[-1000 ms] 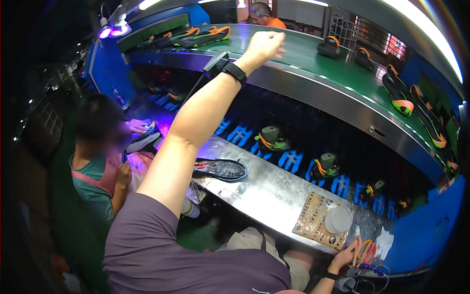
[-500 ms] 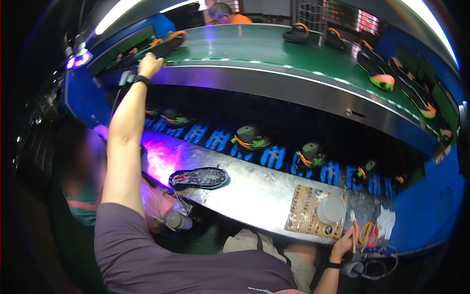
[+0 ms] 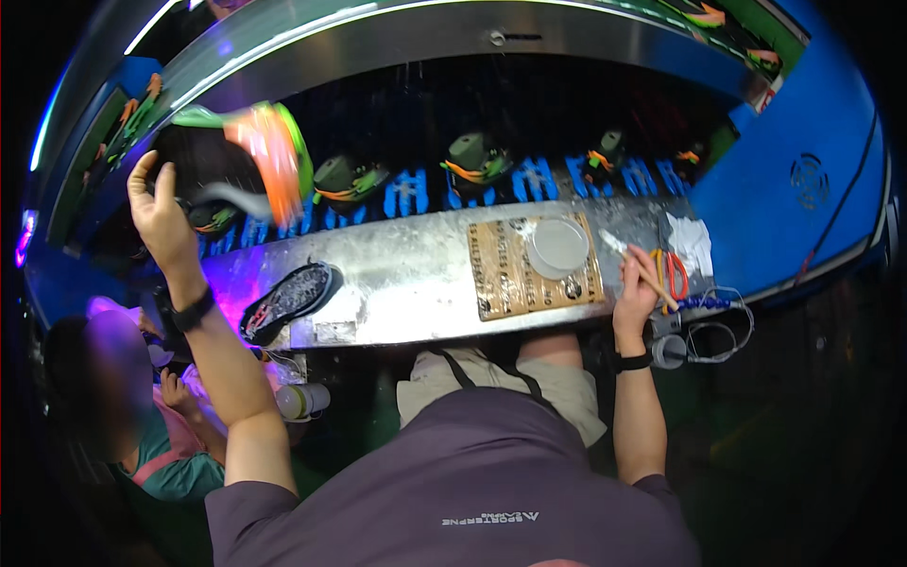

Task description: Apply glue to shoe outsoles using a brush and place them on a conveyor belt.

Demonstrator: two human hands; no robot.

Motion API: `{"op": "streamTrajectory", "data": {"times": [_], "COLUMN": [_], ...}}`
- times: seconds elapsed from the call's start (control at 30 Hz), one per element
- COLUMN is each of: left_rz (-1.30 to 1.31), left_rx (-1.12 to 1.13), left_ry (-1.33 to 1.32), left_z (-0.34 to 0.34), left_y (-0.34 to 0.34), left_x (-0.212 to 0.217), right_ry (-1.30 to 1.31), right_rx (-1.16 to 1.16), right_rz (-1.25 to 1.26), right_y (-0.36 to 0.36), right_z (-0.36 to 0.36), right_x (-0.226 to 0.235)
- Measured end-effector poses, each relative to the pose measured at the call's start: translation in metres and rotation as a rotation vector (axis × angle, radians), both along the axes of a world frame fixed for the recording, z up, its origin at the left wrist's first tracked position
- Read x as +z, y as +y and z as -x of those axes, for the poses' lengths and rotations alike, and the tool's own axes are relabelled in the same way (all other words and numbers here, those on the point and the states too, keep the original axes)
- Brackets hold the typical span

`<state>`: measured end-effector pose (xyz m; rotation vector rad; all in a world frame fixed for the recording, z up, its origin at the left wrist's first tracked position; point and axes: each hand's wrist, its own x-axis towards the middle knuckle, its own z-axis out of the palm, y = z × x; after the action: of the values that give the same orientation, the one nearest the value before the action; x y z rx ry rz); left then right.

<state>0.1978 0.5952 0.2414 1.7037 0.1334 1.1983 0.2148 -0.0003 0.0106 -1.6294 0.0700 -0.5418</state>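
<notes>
My left hand is raised at the left, its fingers closed on a shoe upper. That shoe upper is black, orange and green and smeared by motion. Below it, a black shoe sole lies on the metal bench, its inner face streaked whitish. My right hand grips a brush by its wooden handle at the bench's right end. The brush's pale tip points up and left, beside a round whitish tub on a brown cardboard sheet.
Several green and orange shoes stand on blue slats behind the bench. Scissors, a white cloth and a blue hose lie at the right. A co-worker sits close at my left, near a bottle.
My left hand has come back from the upper green conveyor with the shoe upper. My view has tilted down. My right hand still holds the brush, now raised at the bench edge.
</notes>
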Motion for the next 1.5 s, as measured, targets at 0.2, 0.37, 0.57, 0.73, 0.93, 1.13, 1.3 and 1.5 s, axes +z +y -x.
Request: {"op": "streamTrajectory", "data": {"times": [0.2, 0.37, 0.57, 0.73, 0.93, 1.13, 1.3, 1.5], "left_rz": [0.187, 0.527, 1.236, 1.182, 1.142, 1.005, 0.820, 0.767], "left_rx": [-0.674, -1.024, -1.686, -1.673, -1.290, -1.162, -1.132, -1.180], "left_ry": [0.240, 0.711, 0.696, 0.676, 0.564, 0.537, 0.523, 0.556], "left_z": [0.040, 0.060, 0.124, 0.146, 0.133, 0.121, 0.117, 0.117], "left_y": [-0.172, -0.198, -0.213, -0.208, -0.213, -0.228, -0.232, -0.233], "left_x": [-0.053, -0.125, -0.187, -0.186, -0.186, -0.172, -0.169, -0.163], "right_ry": [-0.010, 0.103, 0.082, 0.128, 0.147, 0.261, 0.185, 0.288], "right_rx": [0.214, 0.280, 0.250, 0.288, 0.473, 0.753, 0.827, 0.828], "right_rz": [0.203, 0.456, 0.430, 0.370, 0.163, 0.078, 0.151, 0.138], "right_y": [0.017, 0.031, 0.037, 0.036, 0.063, 0.097, 0.098, 0.103], "right_z": [-0.002, -0.009, -0.004, -0.004, 0.028, 0.066, 0.073, 0.077], "right_x": [0.062, 0.084, 0.090, 0.076, 0.077, 0.084, 0.085, 0.079]}}
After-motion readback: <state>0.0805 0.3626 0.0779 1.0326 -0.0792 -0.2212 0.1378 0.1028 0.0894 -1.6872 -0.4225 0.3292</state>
